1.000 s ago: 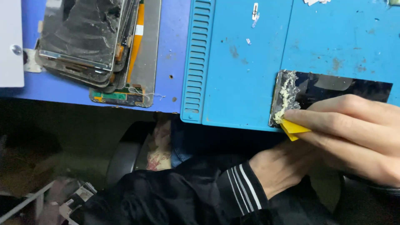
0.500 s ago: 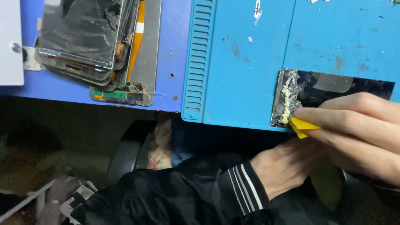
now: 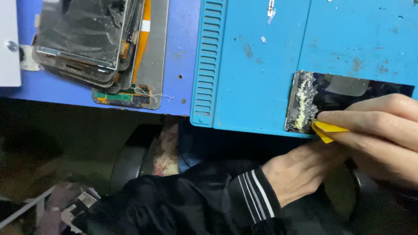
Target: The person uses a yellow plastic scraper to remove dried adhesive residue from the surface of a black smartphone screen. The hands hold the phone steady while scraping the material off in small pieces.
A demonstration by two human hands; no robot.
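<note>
A dark glass phone panel (image 3: 348, 89) lies on the blue work mat (image 3: 252, 78), near its front edge. A ridge of pale yellowish glue crumbs (image 3: 303, 101) is heaped along the panel's left end. My right hand (image 3: 379, 130) comes in from the right and pinches a small yellow scraper (image 3: 327, 129), whose tip rests at the panel's lower left corner, just right of the crumbs. My left hand (image 3: 305, 172), in a black sleeve with white stripes, sits below the mat's edge under the right hand. Its fingers are hidden.
A stack of cracked phone screens and frames (image 3: 96, 43) lies on the blue table at the upper left, with a green circuit strip (image 3: 124, 98) poking out. A white block (image 3: 9, 43) stands at the far left. Small debris dots the mat. A dark stool (image 3: 130, 161) is below.
The yellow scraper and my right fingers have drawn back slightly to the right, away from the glue ridge. The panel and my left hand stay put.
</note>
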